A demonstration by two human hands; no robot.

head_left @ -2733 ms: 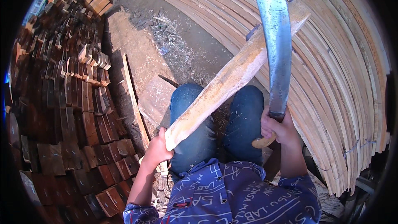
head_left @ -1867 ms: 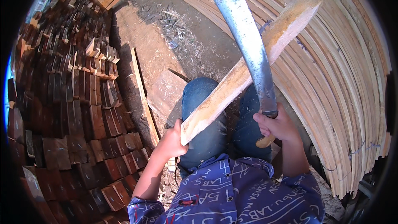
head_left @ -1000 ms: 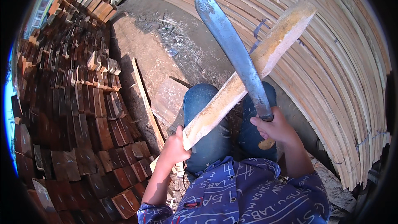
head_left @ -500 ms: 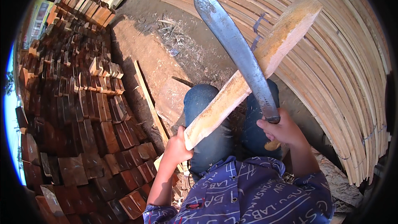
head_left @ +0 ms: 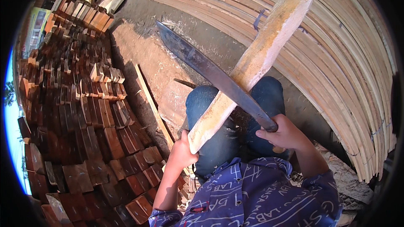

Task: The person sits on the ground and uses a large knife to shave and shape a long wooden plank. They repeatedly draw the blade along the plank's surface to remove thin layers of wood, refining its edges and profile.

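Observation:
My left hand [head_left: 182, 153] grips the near end of a pale, rough-faced wooden plank [head_left: 269, 44], which slants up and away to the right over my knees. My right hand [head_left: 287, 133] is closed round the handle of a machete [head_left: 210, 69]. Its broad dark blade crosses above or against the middle of the plank, with the tip pointing to the far left; I cannot tell whether the two touch. The butt of the handle shows below my right fist, while the fingers hide the rest of it.
Stacks of dark brown wood blocks [head_left: 97, 143] rise along the left. Long bundles of tied, pale wooden strips [head_left: 328, 71] curve along the right. A thin wooden strip [head_left: 152, 105] lies on the dirt ground, near a flat slab [head_left: 179, 101] and scattered shavings.
The machete blade has swung down to the left, its tip now lower and farther left. The plank's far end has shifted slightly left and is held a little steeper.

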